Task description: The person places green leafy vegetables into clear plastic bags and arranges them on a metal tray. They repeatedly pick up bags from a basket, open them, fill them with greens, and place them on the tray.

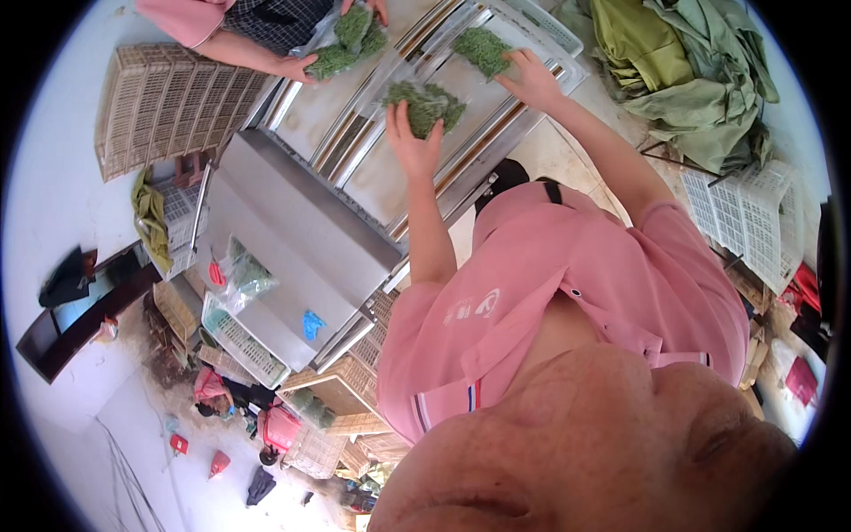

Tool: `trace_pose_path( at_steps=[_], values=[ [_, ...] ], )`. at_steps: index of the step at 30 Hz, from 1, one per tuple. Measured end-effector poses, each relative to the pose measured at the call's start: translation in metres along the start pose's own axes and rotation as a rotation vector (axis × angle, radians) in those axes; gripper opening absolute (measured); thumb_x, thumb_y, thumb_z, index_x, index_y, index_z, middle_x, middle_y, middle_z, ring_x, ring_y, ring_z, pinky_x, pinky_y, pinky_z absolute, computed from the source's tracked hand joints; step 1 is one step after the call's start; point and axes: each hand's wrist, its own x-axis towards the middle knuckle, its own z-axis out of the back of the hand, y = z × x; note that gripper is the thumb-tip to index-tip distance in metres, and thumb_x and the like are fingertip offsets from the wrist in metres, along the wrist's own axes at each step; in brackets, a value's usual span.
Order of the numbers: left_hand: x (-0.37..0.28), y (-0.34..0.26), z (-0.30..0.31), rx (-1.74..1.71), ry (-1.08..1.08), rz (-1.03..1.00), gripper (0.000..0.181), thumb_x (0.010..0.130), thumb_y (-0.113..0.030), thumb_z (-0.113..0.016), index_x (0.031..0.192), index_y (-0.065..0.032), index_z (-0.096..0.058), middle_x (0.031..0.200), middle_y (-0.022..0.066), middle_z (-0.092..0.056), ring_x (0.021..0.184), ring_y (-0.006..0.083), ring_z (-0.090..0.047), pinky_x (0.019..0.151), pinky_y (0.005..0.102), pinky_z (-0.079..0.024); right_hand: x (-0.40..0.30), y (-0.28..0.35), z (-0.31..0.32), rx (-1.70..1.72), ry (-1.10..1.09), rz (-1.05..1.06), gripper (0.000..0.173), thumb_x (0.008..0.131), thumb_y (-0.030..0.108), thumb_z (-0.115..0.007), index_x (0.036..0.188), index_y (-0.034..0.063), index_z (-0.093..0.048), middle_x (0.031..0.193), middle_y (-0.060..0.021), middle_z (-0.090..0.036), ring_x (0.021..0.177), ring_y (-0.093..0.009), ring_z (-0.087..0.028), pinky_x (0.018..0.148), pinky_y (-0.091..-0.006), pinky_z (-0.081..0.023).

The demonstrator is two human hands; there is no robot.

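Note:
My left hand has its fingers and thumb around a clear plastic bag of chopped-looking greens, on the bed of what looks like a metal chamber vacuum sealer. Farther right, my right hand grips the near edge of a second bag of greens with fingers and thumb. The bags' clear ends lie towards the long bars across the bed. Across the machine, a co-worker's hands hold more bagged greens at its far left edge.
On the steel lid to the left lie red-handled scissors, another bag of greens and a crumpled blue item. Stacked plastic crates stand at left, a white crate and green cloths at right. Other people are in the background.

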Motion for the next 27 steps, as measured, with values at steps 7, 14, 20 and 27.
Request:
trace_pose_path(
  at_steps=[7,14,20,27],
  values=[
    [0.017,0.026,-0.015,-0.529,-0.247,0.670,0.068,0.079,-0.039,-0.080,0.129,-0.0042,-0.049,0.124,0.0101,-0.053,0.112,0.0248,-0.051,0.093,0.0436,-0.043,0.082,-0.024,-0.038,-0.175,0.169,-0.307,0.085,0.071,0.056,-0.075,0.139,0.0135,-0.046,0.130,-0.0165,-0.050,0.116,-0.036,-0.054,0.095,-0.0487,-0.045],
    [0.047,0.019,-0.038,-0.733,-0.021,1.083,0.080,0.079,-0.044,-0.080,0.134,0.0002,-0.042,0.119,0.0103,-0.055,0.099,0.0205,-0.056,0.079,0.0359,-0.048,0.068,-0.014,-0.020,-0.166,0.441,-0.238,0.091,0.061,0.046,-0.080,0.142,0.0255,-0.042,0.128,-0.0170,-0.045,0.112,-0.040,-0.054,0.091,-0.0526,-0.044],
    [0.021,-0.008,-0.057,-1.007,-0.002,1.108,0.076,0.081,-0.042,-0.079,0.133,-0.0008,-0.042,0.129,0.0119,-0.049,0.113,0.0256,-0.052,0.090,0.0381,-0.046,0.036,-0.037,-0.025,0.299,0.503,-0.396,0.096,0.058,0.045,-0.082,0.142,0.0204,-0.045,0.127,-0.0179,-0.046,0.116,-0.038,-0.052,0.097,-0.0443,-0.045],
    [0.000,-0.027,-0.106,-1.211,-0.291,1.258,0.087,0.079,-0.048,-0.079,0.136,0.0024,-0.037,0.127,0.0117,-0.048,0.114,0.0269,-0.049,0.098,0.0358,-0.043,0.070,-0.062,-0.010,0.594,0.639,-0.440,0.097,0.057,0.045,-0.082,0.142,0.0156,-0.046,0.133,-0.0215,-0.042,0.120,-0.039,-0.049,0.100,-0.0425,-0.044]
  ],
)
